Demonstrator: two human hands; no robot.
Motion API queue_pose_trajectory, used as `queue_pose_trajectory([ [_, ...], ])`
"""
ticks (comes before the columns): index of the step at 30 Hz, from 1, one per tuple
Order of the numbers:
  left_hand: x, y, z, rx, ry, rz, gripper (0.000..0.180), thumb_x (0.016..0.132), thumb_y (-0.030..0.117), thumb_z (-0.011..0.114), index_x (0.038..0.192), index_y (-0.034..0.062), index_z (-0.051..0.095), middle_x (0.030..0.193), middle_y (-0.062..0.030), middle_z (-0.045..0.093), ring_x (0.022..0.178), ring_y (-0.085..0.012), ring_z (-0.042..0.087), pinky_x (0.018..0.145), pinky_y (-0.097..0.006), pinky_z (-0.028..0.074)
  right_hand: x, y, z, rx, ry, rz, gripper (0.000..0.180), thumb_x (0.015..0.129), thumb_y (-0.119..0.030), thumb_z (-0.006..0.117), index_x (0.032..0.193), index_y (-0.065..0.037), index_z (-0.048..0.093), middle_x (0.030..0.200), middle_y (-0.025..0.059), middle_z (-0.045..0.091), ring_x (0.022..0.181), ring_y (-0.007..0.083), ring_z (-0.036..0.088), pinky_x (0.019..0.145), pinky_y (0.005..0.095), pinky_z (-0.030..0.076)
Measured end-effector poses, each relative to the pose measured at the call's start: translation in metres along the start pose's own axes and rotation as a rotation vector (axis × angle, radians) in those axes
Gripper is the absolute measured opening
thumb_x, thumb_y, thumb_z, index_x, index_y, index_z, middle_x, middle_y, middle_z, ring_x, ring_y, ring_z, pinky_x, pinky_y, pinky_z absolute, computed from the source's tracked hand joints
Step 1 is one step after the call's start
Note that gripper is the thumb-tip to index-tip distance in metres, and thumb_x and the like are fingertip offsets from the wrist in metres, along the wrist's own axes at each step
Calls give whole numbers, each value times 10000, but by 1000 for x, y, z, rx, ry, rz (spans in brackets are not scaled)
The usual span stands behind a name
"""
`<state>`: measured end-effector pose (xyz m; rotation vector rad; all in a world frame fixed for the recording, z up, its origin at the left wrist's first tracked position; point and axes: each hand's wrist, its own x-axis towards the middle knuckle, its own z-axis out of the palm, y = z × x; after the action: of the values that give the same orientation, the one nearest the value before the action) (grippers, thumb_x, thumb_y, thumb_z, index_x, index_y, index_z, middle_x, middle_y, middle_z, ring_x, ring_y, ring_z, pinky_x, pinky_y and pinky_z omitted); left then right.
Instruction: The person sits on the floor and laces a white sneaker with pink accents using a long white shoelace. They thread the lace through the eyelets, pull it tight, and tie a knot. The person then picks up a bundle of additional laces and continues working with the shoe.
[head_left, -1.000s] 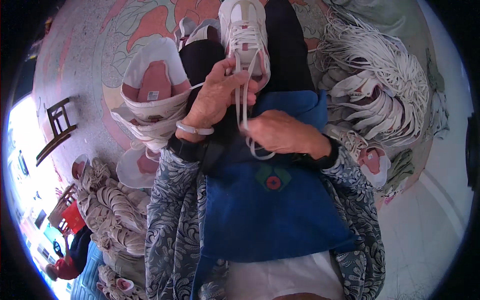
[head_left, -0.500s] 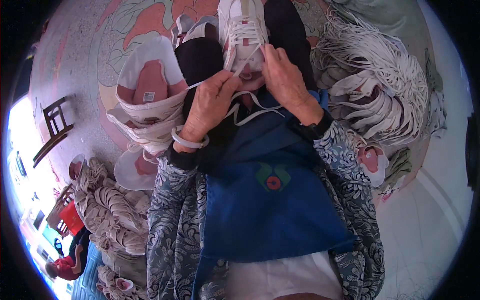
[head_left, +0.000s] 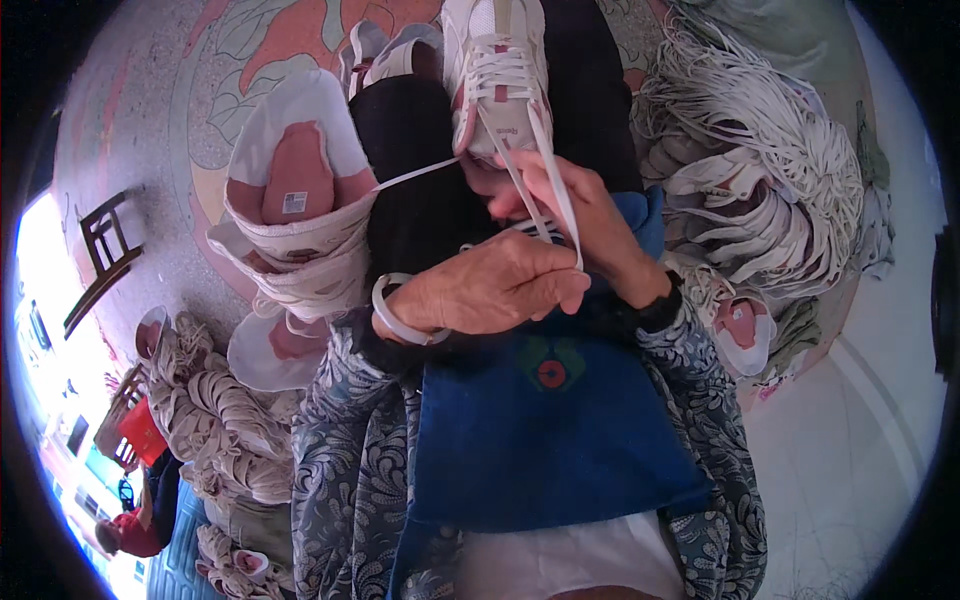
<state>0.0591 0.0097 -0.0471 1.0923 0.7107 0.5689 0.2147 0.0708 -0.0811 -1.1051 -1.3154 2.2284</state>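
A white and pink sneaker point(head_left: 497, 75) rests on my black-trousered leg at the top centre, its white laces point(head_left: 545, 185) running down toward me. My left hand point(head_left: 495, 292), with a white bangle on the wrist, lies across my lap and pinches a lace end at its fingertips. Just behind it, my right hand point(head_left: 575, 205) grips the laces near the shoe's heel. Another lace strand point(head_left: 415, 175) stretches left toward a stack of shoe uppers. A blue apron point(head_left: 550, 440) covers my lap.
A stack of white and pink shoe uppers point(head_left: 295, 215) stands at my left. A big heap of white laces point(head_left: 770, 160) lies at the right, with more uppers beside it. Bundled shoes point(head_left: 215, 410) pile at lower left, near a person in red point(head_left: 130, 530). A wooden chair point(head_left: 100, 255) stands at far left.
My left hand has come down from the shoe and crossed to the right over my lap, pulling a lace. My right hand stayed near the shoe's heel, holding the laces.
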Motion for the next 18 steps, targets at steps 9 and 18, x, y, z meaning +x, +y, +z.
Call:
queue_pose_trajectory([
  [9,-17,-1,-32,7,11,-48,307,987,237,492,810,28,628,717,-35,617,615,-124,555,562,-274,450,9,-9,-12,742,-89,193,423,998,-336,421,1198,15,549,831,21,563,770,140,587,771,328,500],
  [18,1,-5,-27,119,196,282,247,956,223,509,956,11,637,773,-95,667,693,-222,641,706,-336,512,2,-7,-3,552,56,170,234,983,-213,491,1027,-3,583,645,-42,427,487,35,352,509,205,373],
])
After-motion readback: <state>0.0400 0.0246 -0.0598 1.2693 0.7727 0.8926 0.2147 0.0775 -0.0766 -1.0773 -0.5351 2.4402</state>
